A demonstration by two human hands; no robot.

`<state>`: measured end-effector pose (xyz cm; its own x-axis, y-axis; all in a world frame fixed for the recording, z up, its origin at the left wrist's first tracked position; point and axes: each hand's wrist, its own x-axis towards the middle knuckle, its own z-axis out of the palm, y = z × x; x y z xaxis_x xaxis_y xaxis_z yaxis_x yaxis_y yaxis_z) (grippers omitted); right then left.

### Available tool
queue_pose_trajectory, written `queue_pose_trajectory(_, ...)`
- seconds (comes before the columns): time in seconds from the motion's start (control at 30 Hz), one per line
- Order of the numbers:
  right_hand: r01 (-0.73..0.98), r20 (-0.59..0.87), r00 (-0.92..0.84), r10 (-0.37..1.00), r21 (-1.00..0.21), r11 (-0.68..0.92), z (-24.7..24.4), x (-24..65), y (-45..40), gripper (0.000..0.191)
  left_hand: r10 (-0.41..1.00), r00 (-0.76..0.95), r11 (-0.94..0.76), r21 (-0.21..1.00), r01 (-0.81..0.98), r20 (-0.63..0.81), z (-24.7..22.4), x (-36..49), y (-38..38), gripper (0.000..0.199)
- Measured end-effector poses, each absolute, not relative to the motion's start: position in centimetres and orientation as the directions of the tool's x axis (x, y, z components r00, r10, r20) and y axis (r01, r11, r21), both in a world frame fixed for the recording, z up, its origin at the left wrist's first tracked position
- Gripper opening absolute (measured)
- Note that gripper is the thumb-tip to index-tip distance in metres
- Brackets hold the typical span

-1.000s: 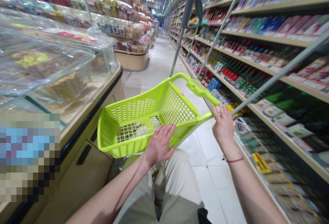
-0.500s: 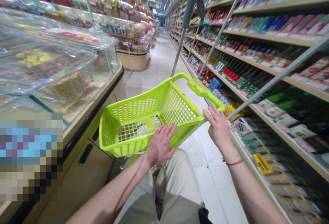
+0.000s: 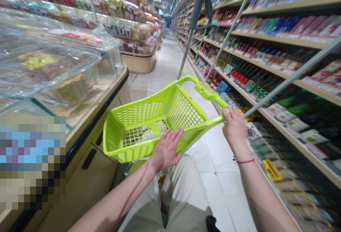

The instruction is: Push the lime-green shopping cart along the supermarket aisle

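Observation:
A bright green shopping cart basket point(image 3: 133, 151) with latticed walls stands in front of my knees, with nothing inside it. My left hand point(image 3: 167, 150) lies on its near rim, fingers stretched out flat. At the basket's right end, my right hand point(image 3: 234, 123) is wrapped round the corner of the green handle point(image 3: 210, 93). A red string is on my right wrist. My legs in light trousers point(image 3: 183, 189) are below the basket.
Glass-lidded food bins point(image 3: 80, 82) on a wooden counter point(image 3: 71, 178) run along the left. Tall shelves point(image 3: 266, 68) of packaged goods line the right, with slanting metal poles point(image 3: 186, 52) before them. A tiled aisle point(image 3: 169, 50) leads away between.
My right hand has moved right along the rim to the handle's corner and closed on it. My left hand and the basket have stayed in place.

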<state>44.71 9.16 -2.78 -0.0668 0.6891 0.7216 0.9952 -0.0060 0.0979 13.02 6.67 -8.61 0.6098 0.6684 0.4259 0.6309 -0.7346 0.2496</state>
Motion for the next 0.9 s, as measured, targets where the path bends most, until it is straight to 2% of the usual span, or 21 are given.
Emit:
queue_pose_trajectory(0.27,0.992,0.704,-0.127,0.699,0.107,0.071,-4.1,40.9,7.7,0.070,0.673,0.611,-0.731,0.245,0.637,0.416,-8.7,13.0,6.7,0.086)
queue_pose_trajectory(0.47,0.987,0.677,-0.155,0.719,0.139,0.082,-4.7,38.2,6.8,0.067,0.673,0.613,-0.732,0.250,0.634,0.415,-8.6,13.0,6.7,0.085)
queue_pose_trajectory(0.9,0.941,0.557,-0.336,0.760,0.168,0.293,-6.3,33.9,5.4,0.063,0.669,0.610,-0.735,0.257,0.627,0.425,-8.6,13.0,6.6,0.085)
